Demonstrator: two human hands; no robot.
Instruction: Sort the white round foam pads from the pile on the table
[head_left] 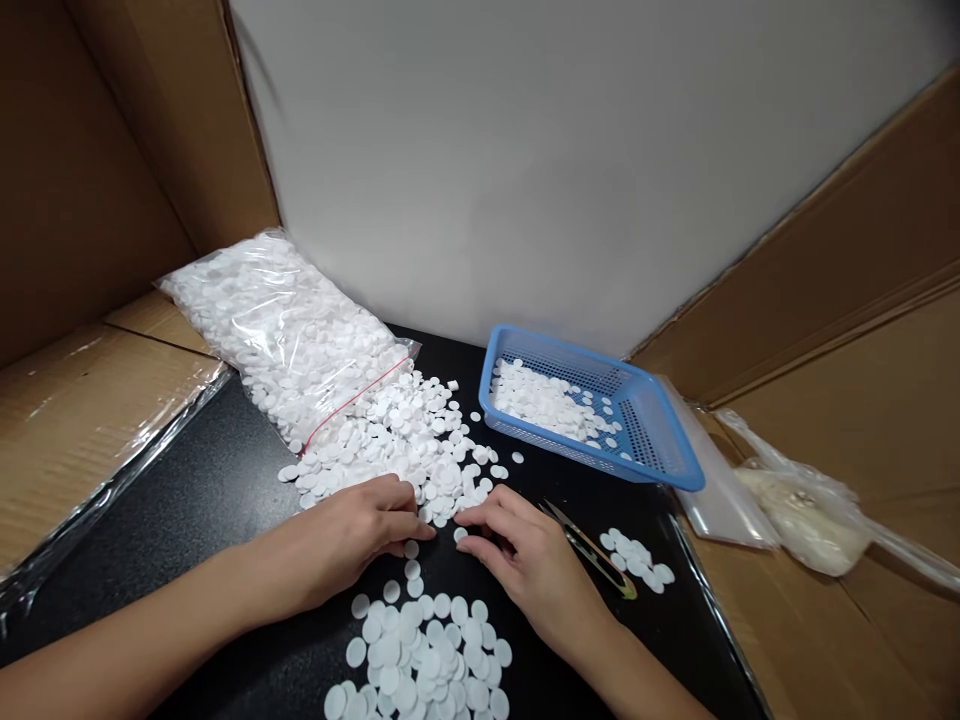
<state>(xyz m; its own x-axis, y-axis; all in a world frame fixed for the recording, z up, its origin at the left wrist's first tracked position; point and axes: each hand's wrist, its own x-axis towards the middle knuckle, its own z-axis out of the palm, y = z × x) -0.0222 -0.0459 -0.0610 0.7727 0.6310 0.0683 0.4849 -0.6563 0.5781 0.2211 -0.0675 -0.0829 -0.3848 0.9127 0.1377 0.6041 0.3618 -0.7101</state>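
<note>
A loose pile of small white plastic discs (390, 440) spreads over the black table. At its near edge my left hand (352, 535) has its fingers bent and closed, with the index fingertip down by the table; whatever they hold, if anything, is hidden. A few discs lie just under its thumb side. Facing it, my right hand (532, 560) has thumb and index finger around one white disc (460, 535). Nearer to me, between my forearms, lies a second group of flat white discs (431, 660).
A clear zip bag (285, 320) full of discs lies open at the back left. A blue basket (667, 420) holding discs stands back right. Thread snips (589, 550) and a small disc group (637, 560) sit right of my hand. Cardboard (825, 640) and plastic bags (802, 510) lie far right.
</note>
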